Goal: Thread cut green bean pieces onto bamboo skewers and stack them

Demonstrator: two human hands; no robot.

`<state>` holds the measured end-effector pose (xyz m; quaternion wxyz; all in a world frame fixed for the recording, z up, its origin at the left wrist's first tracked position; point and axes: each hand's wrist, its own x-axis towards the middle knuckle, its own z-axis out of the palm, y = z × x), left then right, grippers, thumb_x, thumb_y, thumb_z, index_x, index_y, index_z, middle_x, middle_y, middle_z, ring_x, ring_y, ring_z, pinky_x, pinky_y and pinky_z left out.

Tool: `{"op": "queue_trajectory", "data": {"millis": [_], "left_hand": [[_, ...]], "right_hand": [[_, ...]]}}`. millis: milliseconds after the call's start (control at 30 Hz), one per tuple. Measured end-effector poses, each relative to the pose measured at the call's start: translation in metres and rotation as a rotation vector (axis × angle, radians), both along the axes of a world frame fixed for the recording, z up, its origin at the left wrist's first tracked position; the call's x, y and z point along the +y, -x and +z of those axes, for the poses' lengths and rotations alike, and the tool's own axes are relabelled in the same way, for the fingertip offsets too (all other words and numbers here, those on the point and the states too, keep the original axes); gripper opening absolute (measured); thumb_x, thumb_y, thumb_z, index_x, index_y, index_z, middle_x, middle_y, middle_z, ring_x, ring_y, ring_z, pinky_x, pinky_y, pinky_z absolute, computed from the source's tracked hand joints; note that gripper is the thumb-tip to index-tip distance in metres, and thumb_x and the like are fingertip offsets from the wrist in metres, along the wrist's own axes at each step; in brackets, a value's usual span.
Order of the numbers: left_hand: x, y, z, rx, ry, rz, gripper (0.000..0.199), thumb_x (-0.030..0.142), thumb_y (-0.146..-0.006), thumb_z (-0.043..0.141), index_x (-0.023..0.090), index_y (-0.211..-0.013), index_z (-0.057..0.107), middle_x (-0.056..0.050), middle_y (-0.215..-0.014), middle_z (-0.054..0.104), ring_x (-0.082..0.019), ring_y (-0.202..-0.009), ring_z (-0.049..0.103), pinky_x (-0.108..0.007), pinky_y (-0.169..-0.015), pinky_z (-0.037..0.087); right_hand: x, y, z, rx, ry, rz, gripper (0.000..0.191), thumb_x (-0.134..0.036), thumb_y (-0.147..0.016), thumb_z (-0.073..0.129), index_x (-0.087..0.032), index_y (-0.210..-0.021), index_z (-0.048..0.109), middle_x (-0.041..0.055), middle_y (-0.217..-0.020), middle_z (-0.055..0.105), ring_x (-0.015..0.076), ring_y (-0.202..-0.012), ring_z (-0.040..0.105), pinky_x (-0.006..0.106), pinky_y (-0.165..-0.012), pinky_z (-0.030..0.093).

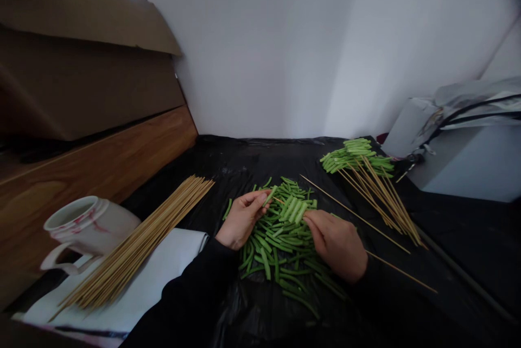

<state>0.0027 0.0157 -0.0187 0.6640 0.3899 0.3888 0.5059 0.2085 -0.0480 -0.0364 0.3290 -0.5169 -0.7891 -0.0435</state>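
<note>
My left hand (241,220) pinches a single green bean piece (270,196) at the tip of a thin wooden skewer (278,201). My right hand (341,243) is closed on that skewer, just behind several green bean pieces (293,210) threaded crosswise, side by side. Past the right wrist, a stick end (401,272) sticks out to the right, seemingly of the same skewer. Beneath both hands spreads a loose pile of cut green beans (266,258). One bare skewer (354,210) lies alone just beyond my right hand.
Left, a large bundle of skewers (142,239) rests on white paper (179,245) beside a tipped ceramic mug (118,223). Back right lie filled bean skewers (358,150). A cardboard box (89,76) stands at left, a grey-white box (468,158) at right. Black plastic (244,158) covers the table.
</note>
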Motion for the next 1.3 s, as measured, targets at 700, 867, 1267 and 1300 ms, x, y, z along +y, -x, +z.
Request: {"op": "queue_trajectory", "data": {"millis": [700,867,1267,1300], "left_hand": [[0.0002,0.0006,-0.0004,-0.043,0.056,-0.027,0.027,0.025,-0.063,0.083,0.013,-0.086,0.076,-0.004,-0.077,0.07,-0.007,-0.067,0.058,-0.017,-0.065,0.047],[0.0004,0.0005,-0.0006,-0.054,0.066,-0.034,0.028,0.024,-0.063,0.083,0.012,-0.086,0.076,-0.003,-0.077,0.07,-0.006,-0.066,0.059,-0.016,-0.065,0.048],[0.0,0.0008,-0.0002,-0.017,0.034,-0.073,0.026,0.026,-0.063,0.083,0.012,-0.084,0.076,-0.004,-0.078,0.07,-0.008,-0.068,0.057,-0.02,-0.068,0.045],[-0.0003,0.0004,-0.0002,-0.009,0.031,-0.075,0.026,0.026,-0.063,0.083,0.012,-0.084,0.076,-0.004,-0.078,0.07,-0.008,-0.068,0.057,-0.021,-0.068,0.045]], "right_hand": [[-0.0016,0.0004,0.0019,-0.013,0.019,-0.003,0.026,-0.021,-0.096,0.036,-0.018,-0.09,0.062,0.003,-0.084,0.067,0.0151,-0.077,0.063,0.026,-0.071,0.039],[-0.0011,0.0002,0.0016,-0.002,0.026,0.002,0.026,-0.021,-0.096,0.037,-0.018,-0.089,0.061,0.0025,-0.083,0.067,0.015,-0.078,0.063,0.026,-0.071,0.039],[-0.002,0.0004,0.0014,-0.01,0.066,0.028,0.026,-0.017,-0.094,0.036,-0.017,-0.09,0.061,0.0042,-0.084,0.067,0.0152,-0.08,0.062,0.026,-0.073,0.04],[-0.0021,0.0006,0.0013,-0.012,0.07,0.031,0.026,-0.017,-0.094,0.036,-0.017,-0.09,0.061,0.0043,-0.085,0.067,0.0153,-0.08,0.062,0.026,-0.074,0.04]]}}
